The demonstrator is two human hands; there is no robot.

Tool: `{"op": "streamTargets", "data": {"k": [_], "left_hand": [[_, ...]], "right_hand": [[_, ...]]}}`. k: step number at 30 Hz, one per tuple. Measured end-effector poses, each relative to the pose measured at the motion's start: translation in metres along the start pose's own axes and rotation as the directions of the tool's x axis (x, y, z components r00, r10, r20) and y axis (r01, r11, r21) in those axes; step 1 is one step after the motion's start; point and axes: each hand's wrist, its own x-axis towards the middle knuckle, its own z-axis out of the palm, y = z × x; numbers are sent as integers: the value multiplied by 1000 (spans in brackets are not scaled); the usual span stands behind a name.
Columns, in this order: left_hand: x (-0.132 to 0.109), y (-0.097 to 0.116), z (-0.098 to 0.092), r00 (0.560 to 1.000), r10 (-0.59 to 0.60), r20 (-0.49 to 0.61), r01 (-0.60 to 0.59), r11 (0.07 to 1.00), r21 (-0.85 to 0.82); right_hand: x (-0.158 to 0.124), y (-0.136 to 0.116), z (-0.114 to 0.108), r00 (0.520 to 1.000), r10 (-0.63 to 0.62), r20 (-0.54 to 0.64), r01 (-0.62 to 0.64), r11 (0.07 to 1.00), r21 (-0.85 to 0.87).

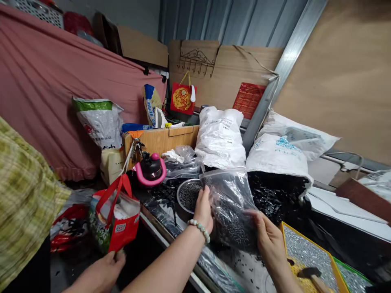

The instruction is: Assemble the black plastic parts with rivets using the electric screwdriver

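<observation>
A clear zip bag [233, 215], partly filled with small dark pieces, is held upright between my hands. My left hand [203, 209], with a beaded bracelet on its wrist, grips the bag's left edge. At the lower right edge of the bag, my right hand [269, 234] pinches the plastic between thumb and fingers. Just left of my left hand stands a round metal bowl [180, 209] of similar dark pieces, partly covered by that hand. Behind the bag, a white sack [277, 156] lies open with shiny black pieces spilling out.
Another person's hand [105, 270] is at lower left, near a red shopping bag [126, 228]. A pink-handled pot [150, 173] sits by a wooden board [174, 138]. A full white sack [220, 136] stands behind. A yellow-rimmed tray [308, 244] is at right.
</observation>
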Motion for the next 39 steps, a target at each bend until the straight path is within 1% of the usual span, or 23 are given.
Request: {"op": "streamTargets", "data": {"k": [3, 6, 9, 11, 13, 17, 19, 21, 23, 24, 26, 28, 30, 32, 35, 37, 39], "left_hand": [[7, 22, 12, 997, 59, 54, -62, 996, 61], [10, 40, 26, 991, 83, 108, -96, 988, 118], [4, 51, 40, 978, 102, 184, -127, 983, 131], [-6, 55, 49, 964, 115, 238, -148, 981, 125], [-21, 54, 57, 945, 124, 301, -179, 970, 163], [-56, 41, 69, 916, 100, 388, -246, 904, 349], [-72, 32, 71, 906, 79, 417, -275, 857, 435], [-87, 24, 67, 891, 41, 452, -303, 796, 524], [-97, 18, 59, 889, -4, 458, -300, 751, 589], [-100, 16, 54, 893, -14, 450, -290, 747, 599], [-104, 13, 46, 903, -10, 430, -268, 769, 580], [-106, 12, 42, 901, 0, 434, -267, 788, 554], [-108, 14, 42, 893, -16, 450, -274, 774, 571], [-110, 18, 42, 891, -27, 453, -292, 731, 617], [-114, 31, 40, 893, 31, 450, -363, 640, 677], [-117, 41, 39, 886, 45, 462, -398, 587, 705], [-118, 49, 38, 880, 24, 475, -408, 550, 729]], "right_hand": [[1, 2, 8, 999, -16, -38, 18, 998, 57], [1, 4, 17, 997, -12, -75, 21, 991, 131], [-3, 7, 18, 994, -43, -99, 62, 978, 199], [-12, 9, 12, 989, -20, -146, 54, 971, 233], [-25, 12, 3, 977, 42, -211, 14, 966, 258], [-62, 16, -11, 943, 129, -307, -25, 946, 322], [-80, 19, -15, 942, 162, -293, -47, 931, 361], [-94, 25, -20, 958, 176, -227, -79, 921, 381], [-101, 31, -26, 972, 178, -154, -105, 913, 393], [-100, 33, -30, 973, 184, -137, -115, 909, 401], [-91, 32, -41, 969, 206, -137, -126, 886, 447], [-74, 23, -55, 965, 209, -156, -103, 856, 507], [-55, 9, -69, 972, 173, -161, -64, 848, 526], [-40, -6, -82, 978, 133, -159, -34, 860, 509], [-30, -21, -95, 980, 90, -176, 2, 885, 466], [-29, -25, -98, 978, 68, -197, 27, 897, 441], [-30, -26, -97, 978, 52, -203, 44, 895, 443]]}}
